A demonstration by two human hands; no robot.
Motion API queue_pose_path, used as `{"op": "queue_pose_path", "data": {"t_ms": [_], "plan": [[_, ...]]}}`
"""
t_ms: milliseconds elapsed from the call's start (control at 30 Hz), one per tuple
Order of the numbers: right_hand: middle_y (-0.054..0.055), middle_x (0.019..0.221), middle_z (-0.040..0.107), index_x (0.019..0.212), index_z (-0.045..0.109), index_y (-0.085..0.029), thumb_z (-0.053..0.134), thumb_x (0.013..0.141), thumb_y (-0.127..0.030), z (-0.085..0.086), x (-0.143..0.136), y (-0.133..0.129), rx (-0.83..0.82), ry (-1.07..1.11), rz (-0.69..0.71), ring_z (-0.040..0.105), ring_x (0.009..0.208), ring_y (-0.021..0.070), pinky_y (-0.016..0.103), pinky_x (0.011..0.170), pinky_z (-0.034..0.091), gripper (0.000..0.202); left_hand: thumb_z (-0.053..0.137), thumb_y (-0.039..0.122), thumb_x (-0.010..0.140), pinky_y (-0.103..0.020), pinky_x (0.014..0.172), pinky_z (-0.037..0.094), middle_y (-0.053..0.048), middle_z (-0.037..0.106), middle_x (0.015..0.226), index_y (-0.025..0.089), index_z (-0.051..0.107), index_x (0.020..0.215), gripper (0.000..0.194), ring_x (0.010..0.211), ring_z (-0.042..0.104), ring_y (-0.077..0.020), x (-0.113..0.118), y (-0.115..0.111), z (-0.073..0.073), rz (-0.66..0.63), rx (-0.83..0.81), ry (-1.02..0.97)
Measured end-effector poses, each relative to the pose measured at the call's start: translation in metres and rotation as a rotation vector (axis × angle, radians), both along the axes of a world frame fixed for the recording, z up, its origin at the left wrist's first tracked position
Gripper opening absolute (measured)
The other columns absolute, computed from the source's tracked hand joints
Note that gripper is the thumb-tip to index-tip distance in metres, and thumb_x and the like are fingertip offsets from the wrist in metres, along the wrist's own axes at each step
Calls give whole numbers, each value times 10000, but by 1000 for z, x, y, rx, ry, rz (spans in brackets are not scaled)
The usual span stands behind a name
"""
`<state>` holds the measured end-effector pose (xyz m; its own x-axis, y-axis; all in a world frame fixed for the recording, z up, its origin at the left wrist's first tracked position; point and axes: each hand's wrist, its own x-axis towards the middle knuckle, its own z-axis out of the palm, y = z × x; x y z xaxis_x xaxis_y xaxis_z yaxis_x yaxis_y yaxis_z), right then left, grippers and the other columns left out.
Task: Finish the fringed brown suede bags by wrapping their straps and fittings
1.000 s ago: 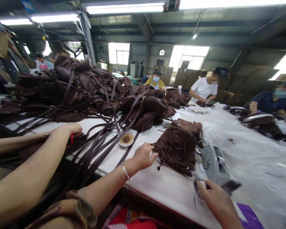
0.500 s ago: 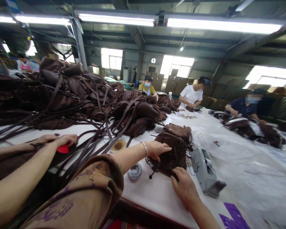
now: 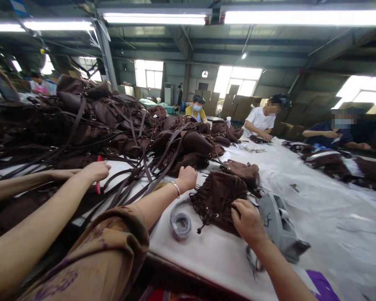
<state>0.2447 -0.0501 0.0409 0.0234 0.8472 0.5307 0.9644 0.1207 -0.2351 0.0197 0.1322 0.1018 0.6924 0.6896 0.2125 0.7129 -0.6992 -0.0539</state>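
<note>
A dark brown fringed bag with a drawstring lies on the white-covered table in front of me. My right hand is at its right side, fingers curled onto the edge. My left hand, with a silver bracelet at the wrist, is raised just left of the bag's upper corner. Its fingers are closed, and whatever they hold is hidden. A clear-wrapped grey roll sits below my left hand. Close behind the bag rests another brown bag.
A large heap of brown bags with straps covers the left and middle. A grey tape dispenser stands right of the bag. At left, a co-worker's hand holds a red item. Other people work across the table.
My left hand has lifted off the bag, moved up and left, and closed from a flat spread. My right hand stays at the bag's right side. The co-worker's hand has shifted with the red item.
</note>
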Motion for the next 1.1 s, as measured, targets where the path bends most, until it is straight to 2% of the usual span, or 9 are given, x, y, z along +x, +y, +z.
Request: {"op": "queue_pose_path", "data": {"t_ms": [100, 200, 400, 467, 600, 733, 833, 900, 1100], "plan": [[100, 1336, 597, 1228, 637, -188, 515, 833, -185, 11, -16, 16, -94, -119, 53, 491, 1253, 286, 427, 1063, 374, 413, 478, 205, 896, -512, 990, 342, -181, 659, 1003, 105, 709, 936, 255, 1091, 529, -309, 13, -18, 1, 27, 82, -99], [52, 1433, 540, 1350, 563, -246, 508, 823, -164, 13, -31, 28, -236, -224, 131, 368, 1372, 317, 466, 1067, 331, 535, 494, 250, 896, -412, 975, 388, -122, 661, 1007, 147, 695, 892, 226, 1057, 543, -255, 30, -39, -18, -253, 130, -191], [72, 1024, 722, 1115, 702, -305, 548, 867, -295, -3, -4, 25, -314, -397, 69, 524, 1185, 348, 559, 1042, 280, 292, 615, 348, 838, -314, 739, 476, -57, 689, 980, 251, 672, 1149, 331, 848, 607, -204, 17, -31, -53, -634, -18, 36], [95, 897, 721, 952, 737, -287, 572, 847, -331, -8, 21, 16, -311, -424, -64, 589, 1040, 350, 569, 972, 337, 201, 637, 368, 830, -344, 765, 470, -62, 690, 917, 269, 727, 1017, 230, 858, 607, -226, -3, -24, -45, -561, -4, 91], [118, 952, 722, 802, 737, -273, 539, 842, -347, -16, 60, 0, -212, -318, -298, 620, 970, 342, 531, 842, 432, 215, 626, 185, 796, -399, 790, 458, -170, 671, 871, 129, 743, 823, 133, 901, 609, -282, -39, -19, -19, -59, -3, 88], [102, 1119, 701, 841, 760, -217, 485, 835, -420, -24, 63, -8, -75, 111, -199, 636, 1052, 263, 423, 936, 480, 341, 494, 272, 908, -371, 773, 465, -181, 681, 965, 124, 740, 914, 287, 897, 621, -269, -42, -42, -18, -36, -92, 60], [144, 1281, 618, 817, 736, -191, 502, 817, -381, -22, 42, -21, 132, 149, -352, 561, 1185, 322, 498, 1043, 402, 302, 437, 436, 944, -295, 695, 464, -96, 717, 883, 199, 740, 905, 387, 807, 645, -217, -31, -84, -29, -72, -291, -49], [152, 1329, 581, 896, 727, -188, 519, 821, -357, -19, 18, -33, 168, 161, -268, 524, 1230, 332, 512, 1076, 366, 278, 498, 488, 899, -281, 642, 457, -80, 724, 817, 204, 742, 866, 375, 749, 654, -214, -21, -112, -38, -42, -439, -98], [87, 862, 711, 920, 691, -194, 610, 822, -454, -27, -66, -51, -490, 991, -70, 668, 681, 216, 317, 556, 518, 289, 478, 388, 909, -250, 622, 462, -52, 721, 732, 179, 736, 804, 349, 692, 662, -175, 1, -135, -53, 112, -670, -241]]}}
